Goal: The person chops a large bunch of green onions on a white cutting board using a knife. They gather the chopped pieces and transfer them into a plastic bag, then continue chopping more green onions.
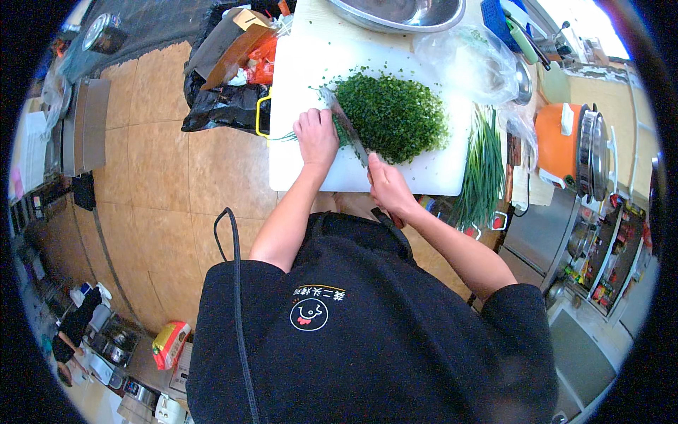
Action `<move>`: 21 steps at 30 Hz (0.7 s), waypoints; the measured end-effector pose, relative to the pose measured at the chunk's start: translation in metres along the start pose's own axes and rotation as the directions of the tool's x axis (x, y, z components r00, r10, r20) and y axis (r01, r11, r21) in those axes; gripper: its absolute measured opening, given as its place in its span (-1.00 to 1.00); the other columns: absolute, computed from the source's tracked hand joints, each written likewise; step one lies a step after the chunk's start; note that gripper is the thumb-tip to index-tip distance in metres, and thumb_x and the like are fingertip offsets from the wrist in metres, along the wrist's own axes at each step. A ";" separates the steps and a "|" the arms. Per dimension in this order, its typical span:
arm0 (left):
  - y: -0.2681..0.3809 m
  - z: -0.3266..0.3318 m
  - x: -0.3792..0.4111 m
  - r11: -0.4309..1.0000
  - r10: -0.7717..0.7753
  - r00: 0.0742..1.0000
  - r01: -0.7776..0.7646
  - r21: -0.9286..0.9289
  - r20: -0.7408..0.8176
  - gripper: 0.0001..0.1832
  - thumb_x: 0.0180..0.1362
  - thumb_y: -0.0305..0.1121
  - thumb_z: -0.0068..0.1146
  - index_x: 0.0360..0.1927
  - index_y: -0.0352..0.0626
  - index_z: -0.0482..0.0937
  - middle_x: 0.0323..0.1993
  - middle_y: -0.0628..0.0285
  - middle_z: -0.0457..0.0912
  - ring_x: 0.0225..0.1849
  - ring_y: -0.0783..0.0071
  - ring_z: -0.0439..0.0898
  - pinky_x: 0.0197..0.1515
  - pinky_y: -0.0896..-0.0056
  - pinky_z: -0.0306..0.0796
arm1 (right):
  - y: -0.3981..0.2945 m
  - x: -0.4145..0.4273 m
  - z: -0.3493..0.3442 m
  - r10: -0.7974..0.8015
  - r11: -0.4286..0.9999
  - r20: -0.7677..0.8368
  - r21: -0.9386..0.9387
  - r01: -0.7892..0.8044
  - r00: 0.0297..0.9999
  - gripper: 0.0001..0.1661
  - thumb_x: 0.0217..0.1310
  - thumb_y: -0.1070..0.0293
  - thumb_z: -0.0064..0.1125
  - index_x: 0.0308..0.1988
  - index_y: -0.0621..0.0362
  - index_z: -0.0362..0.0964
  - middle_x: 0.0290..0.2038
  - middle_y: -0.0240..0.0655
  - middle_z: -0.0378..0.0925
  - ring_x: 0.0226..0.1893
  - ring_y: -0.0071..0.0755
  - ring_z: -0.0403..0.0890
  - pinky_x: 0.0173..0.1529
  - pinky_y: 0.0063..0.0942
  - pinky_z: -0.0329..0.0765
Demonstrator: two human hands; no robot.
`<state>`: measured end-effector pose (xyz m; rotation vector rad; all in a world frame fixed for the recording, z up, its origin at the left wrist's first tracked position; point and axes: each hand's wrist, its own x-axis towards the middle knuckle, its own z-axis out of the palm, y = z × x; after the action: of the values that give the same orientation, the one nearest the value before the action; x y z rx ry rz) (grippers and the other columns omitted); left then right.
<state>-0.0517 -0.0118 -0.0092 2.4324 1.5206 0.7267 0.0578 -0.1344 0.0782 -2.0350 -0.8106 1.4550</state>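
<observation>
A white cutting board [424, 182] lies before me, with a large heap of finely chopped green onions [394, 116] across its middle and right. My right hand [391, 183] grips a kitchen knife [349, 127] by its handle at the near edge of the board. Its blade slants away to the left, between the heap and my left hand [318, 135]. The fingers of that hand curl down over uncut green stalks [287, 137], whose thin ends poke out on its left. Most of this bunch is hidden under the hand. Loose green bits are scattered around the heap.
A steel bowl [371, 18] stands beyond the board, beside a clear plastic bag [471, 63]. Whole green onions [483, 164], a wooden-handled cleaver [511, 159] and an orange cooker [556, 138] are to the right. A black-bagged bin [228, 108] sits left. Another person [79, 323] is farther off, lower left.
</observation>
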 end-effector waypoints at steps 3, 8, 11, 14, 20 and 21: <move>0.002 -0.004 0.001 1.000 0.001 1.000 -0.001 0.000 0.006 -0.88 -0.03 -0.40 0.02 -0.38 -0.11 0.39 -0.40 0.17 0.34 -0.28 0.20 0.33 -0.20 0.20 0.17 | 0.006 0.004 0.008 -0.017 1.000 -0.021 -0.006 0.017 1.000 -0.36 0.35 -0.20 -0.39 -0.58 0.09 0.16 -0.76 -0.49 0.15 -0.80 -0.59 0.19 -0.72 -0.54 0.13; 0.003 -0.002 0.001 1.000 0.007 1.000 -0.007 0.015 0.003 -0.88 -0.02 -0.40 0.03 -0.38 -0.12 0.37 -0.41 0.16 0.34 -0.29 0.20 0.33 -0.21 0.20 0.18 | 0.021 0.036 0.034 -0.297 0.955 -0.187 -0.071 0.288 0.937 -0.35 0.36 -0.19 -0.40 -0.59 0.10 0.15 -0.75 -0.47 0.16 -0.81 -0.59 0.19 -0.72 -0.54 0.13; 0.000 0.004 0.003 1.000 -0.014 0.999 0.014 0.006 -0.041 -0.89 -0.02 -0.42 0.01 -0.40 -0.14 0.36 -0.42 0.15 0.34 -0.30 0.19 0.33 -0.22 0.19 0.19 | 0.009 0.031 0.022 -0.083 0.995 -0.054 0.050 0.086 0.995 -0.35 0.36 -0.19 -0.40 -0.59 0.10 0.15 -0.75 -0.48 0.15 -0.80 -0.59 0.18 -0.71 -0.56 0.15; -0.001 0.007 -0.002 1.000 -0.024 0.999 0.024 -0.002 -0.039 -0.89 -0.03 -0.44 0.00 -0.41 -0.15 0.36 -0.42 0.14 0.34 -0.30 0.17 0.33 -0.23 0.18 0.20 | -0.015 0.007 0.006 0.014 0.996 0.015 0.090 -0.015 1.000 -0.35 0.35 -0.20 -0.40 -0.57 0.09 0.15 -0.76 -0.50 0.12 -0.80 -0.61 0.15 -0.71 -0.57 0.15; 0.003 0.001 0.002 1.000 -0.021 1.000 0.021 -0.011 -0.003 -0.90 -0.04 -0.45 0.00 -0.41 -0.14 0.36 -0.42 0.14 0.34 -0.30 0.16 0.33 -0.22 0.18 0.21 | -0.008 -0.004 0.006 0.078 0.997 0.017 0.012 -0.078 0.997 -0.33 0.36 -0.19 -0.41 -0.58 0.13 0.17 -0.76 -0.46 0.14 -0.77 -0.58 0.19 -0.67 -0.53 0.19; 0.003 0.000 0.002 1.000 -0.028 1.000 0.028 -0.012 0.002 -0.90 -0.04 -0.45 0.00 -0.42 -0.14 0.36 -0.42 0.14 0.34 -0.30 0.16 0.33 -0.22 0.18 0.21 | 0.001 0.005 0.014 -0.019 0.999 -0.045 -0.041 0.017 0.999 -0.32 0.36 -0.17 -0.40 -0.58 0.17 0.19 -0.75 -0.42 0.18 -0.73 -0.52 0.22 -0.61 -0.49 0.22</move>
<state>-0.0485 -0.0111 -0.0073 2.3972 1.5426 0.7265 0.0459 -0.1312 0.0699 -2.0785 -0.8439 1.3877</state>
